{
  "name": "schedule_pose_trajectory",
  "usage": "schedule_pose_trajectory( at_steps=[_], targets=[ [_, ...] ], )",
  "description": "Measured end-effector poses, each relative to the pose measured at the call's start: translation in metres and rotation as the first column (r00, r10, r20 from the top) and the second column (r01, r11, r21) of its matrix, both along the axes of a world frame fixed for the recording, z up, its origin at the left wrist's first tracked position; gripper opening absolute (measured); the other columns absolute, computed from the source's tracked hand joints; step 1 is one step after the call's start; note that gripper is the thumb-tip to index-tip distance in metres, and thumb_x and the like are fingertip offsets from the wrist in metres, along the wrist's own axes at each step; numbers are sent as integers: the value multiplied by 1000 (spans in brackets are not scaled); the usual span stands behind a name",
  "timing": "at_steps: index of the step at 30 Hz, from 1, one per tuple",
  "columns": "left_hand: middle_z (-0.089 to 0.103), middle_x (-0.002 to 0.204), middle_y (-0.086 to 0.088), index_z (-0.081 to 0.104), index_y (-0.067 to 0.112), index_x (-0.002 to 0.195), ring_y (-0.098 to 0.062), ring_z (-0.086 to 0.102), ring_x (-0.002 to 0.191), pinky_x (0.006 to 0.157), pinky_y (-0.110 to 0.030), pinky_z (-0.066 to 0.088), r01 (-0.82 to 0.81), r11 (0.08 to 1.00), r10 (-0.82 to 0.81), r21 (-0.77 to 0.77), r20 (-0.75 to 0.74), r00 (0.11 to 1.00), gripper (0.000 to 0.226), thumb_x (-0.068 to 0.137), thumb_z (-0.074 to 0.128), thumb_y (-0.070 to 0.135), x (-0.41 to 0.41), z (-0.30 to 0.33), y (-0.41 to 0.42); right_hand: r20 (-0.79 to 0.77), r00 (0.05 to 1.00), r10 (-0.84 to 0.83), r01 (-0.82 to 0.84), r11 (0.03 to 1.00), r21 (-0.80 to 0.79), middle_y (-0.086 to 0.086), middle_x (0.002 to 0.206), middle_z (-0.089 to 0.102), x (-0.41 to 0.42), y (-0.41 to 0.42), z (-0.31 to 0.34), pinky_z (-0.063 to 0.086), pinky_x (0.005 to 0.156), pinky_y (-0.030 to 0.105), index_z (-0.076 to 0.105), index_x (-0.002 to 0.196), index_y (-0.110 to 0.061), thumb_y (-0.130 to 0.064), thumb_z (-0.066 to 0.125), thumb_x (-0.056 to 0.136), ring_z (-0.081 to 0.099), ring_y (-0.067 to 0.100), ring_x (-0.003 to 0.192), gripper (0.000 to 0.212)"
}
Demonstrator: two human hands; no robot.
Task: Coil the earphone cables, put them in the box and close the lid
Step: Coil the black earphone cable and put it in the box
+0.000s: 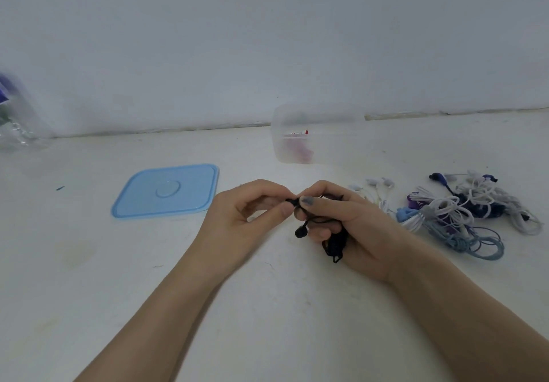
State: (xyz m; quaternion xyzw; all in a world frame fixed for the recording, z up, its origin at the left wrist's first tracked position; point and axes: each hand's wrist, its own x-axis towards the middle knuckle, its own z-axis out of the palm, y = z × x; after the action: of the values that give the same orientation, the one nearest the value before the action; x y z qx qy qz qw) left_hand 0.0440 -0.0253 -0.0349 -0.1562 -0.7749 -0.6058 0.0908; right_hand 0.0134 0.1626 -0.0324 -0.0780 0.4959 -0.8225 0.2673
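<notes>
Mostly hidden in the curled right hand [341,221], black earphone cable [334,248]; left hand [249,218] pinches its end; box [318,133] contents blurred

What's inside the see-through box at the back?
Something red lies inside the clear plastic box, near its left side. The cloudy wall blurs it, so its exact kind cannot be told. The blue lid lies apart.

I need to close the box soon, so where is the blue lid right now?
In the head view the blue lid lies flat on the white table, left of the left hand and to the front-left of the clear plastic box.
</notes>
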Motion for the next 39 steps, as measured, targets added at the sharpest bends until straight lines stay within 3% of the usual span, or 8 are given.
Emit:
schedule_pose_trajectory(
  at_steps=[5,12,19,26,30,32,35,39],
  targets=[
    [77,87,-6,73,5,95,-15,72,86,83,-22,54,69,981,-82,181,66,994,10,86,69,8,0,2,2,111,989,101,-91,992,-93,15,74,58,1,3,3,40,45,16,59,81,-5,-5,64,82,26,10,53,5],
    [74,84,-12,73,6,94,-19,69,83,83,-24,53,166,920,-226,355,137,964,5,90,70,7,-4,-5,2,205,963,176,-132,969,-209,14,74,56,3,4,6,42,44,13,59,78,-3,-1,62,83,36,7,49,6],
    [69,79,-11,71,15,93,-23,70,80,84,-28,54,202,865,-300,459,150,942,9,85,67,14,-5,-5,4,209,941,268,-189,924,-331,16,77,58,2,4,2,46,48,13,61,81,-3,0,83,67,40,8,53,26],
    [66,86,-8,67,17,89,-20,67,81,85,-28,53,201,857,-292,475,126,948,6,87,65,12,-5,-4,8,218,950,223,-136,925,-355,17,77,61,3,2,3,46,46,13,63,82,-1,-1,87,60,40,6,52,33],
    [65,85,-5,65,20,86,-18,65,81,88,-26,51,190,878,-255,439,93,963,20,93,60,1,-4,-2,11,248,953,173,-76,932,-355,18,75,62,5,0,6,46,46,13,61,84,0,5,82,66,39,5,50,28],
    [65,85,0,64,22,84,-15,65,83,86,-23,51,169,904,-206,393,52,977,21,92,62,2,-3,-1,14,270,948,167,-50,918,-393,17,74,62,7,-2,6,46,47,13,63,83,1,5,79,68,42,5,48,22],
    [64,83,6,64,23,84,-12,65,82,81,-21,51,113,916,-121,386,-2,993,15,88,67,9,-1,-1,17,305,931,201,-14,854,-520,19,76,62,10,-9,4,47,49,14,67,88,5,6,83,62,44,7,51,30],
    [64,85,-2,60,23,79,-16,65,81,81,-26,52,80,899,-88,431,-3,996,11,86,67,17,-2,-3,19,326,929,177,31,839,-544,19,78,61,11,-15,4,46,50,15,68,90,5,6,87,58,39,7,57,37]
  ],
)
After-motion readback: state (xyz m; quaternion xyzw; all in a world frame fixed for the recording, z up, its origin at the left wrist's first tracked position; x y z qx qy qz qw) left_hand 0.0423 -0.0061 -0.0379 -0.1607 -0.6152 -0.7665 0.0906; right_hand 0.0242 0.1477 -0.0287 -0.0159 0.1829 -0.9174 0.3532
